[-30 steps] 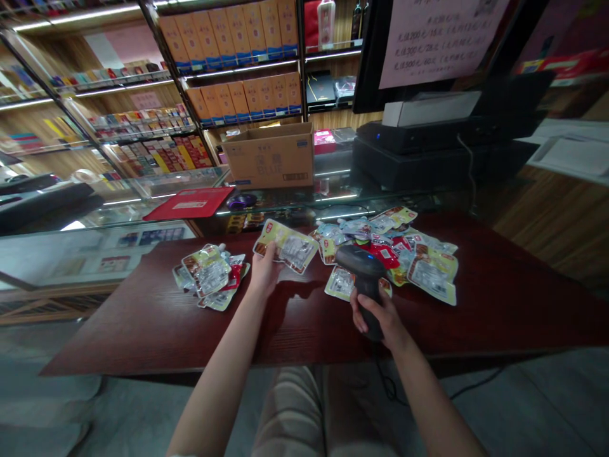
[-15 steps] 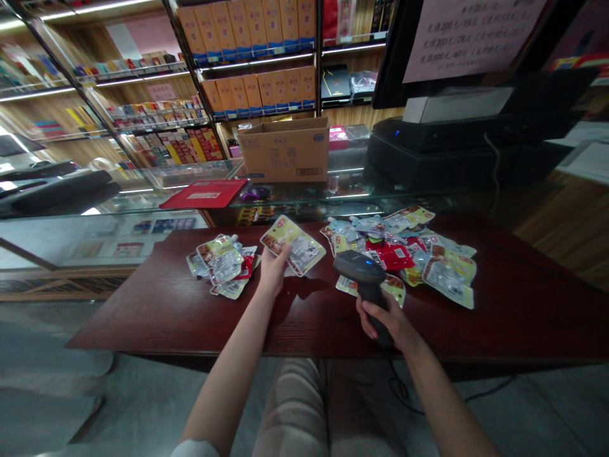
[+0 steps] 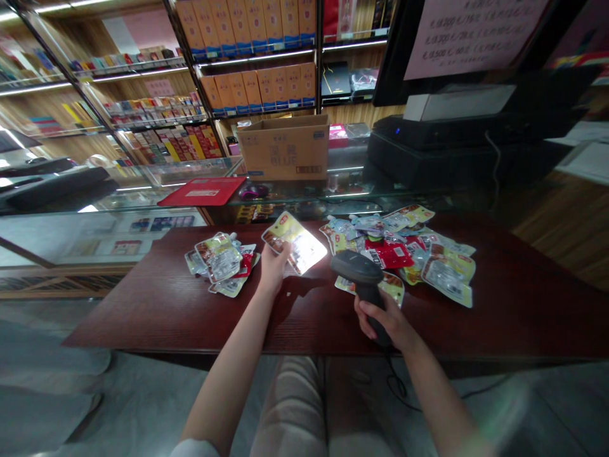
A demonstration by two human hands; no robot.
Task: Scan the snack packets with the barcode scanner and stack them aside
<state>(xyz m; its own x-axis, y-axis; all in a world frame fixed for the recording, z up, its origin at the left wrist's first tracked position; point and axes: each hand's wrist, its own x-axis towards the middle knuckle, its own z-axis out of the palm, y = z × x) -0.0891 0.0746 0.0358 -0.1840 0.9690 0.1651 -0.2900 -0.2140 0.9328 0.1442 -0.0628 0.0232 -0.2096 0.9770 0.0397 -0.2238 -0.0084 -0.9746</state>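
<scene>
Between thumb and fingers, my left hand (image 3: pixel 275 266) grips a yellow and clear snack packet (image 3: pixel 299 246), tilted above the table. Bright light falls on the packet's face. My right hand (image 3: pixel 384 317) is wrapped round the handle of a black barcode scanner (image 3: pixel 358 269), whose head points left toward that packet. Left of my left hand lies a small pile of snack packets (image 3: pixel 219 259). A larger heap of packets (image 3: pixel 447 274), some red and some pale blue, spreads behind and right of the scanner. One packet lies partly hidden under the scanner.
The dark red wooden table (image 3: pixel 162 311) holds both piles. Beyond it, a glass counter bears a red folder (image 3: pixel 204 192), a purple mouse (image 3: pixel 254 191), an open cardboard box (image 3: pixel 285 152) and black till equipment (image 3: pixel 428 152). The scanner's cable (image 3: pixel 397 387) hangs below the table edge.
The packet in my left hand is now brightly lit, where before it was dimmer. The blue light on top of the scanner no longer shows. Both hands have barely moved.
</scene>
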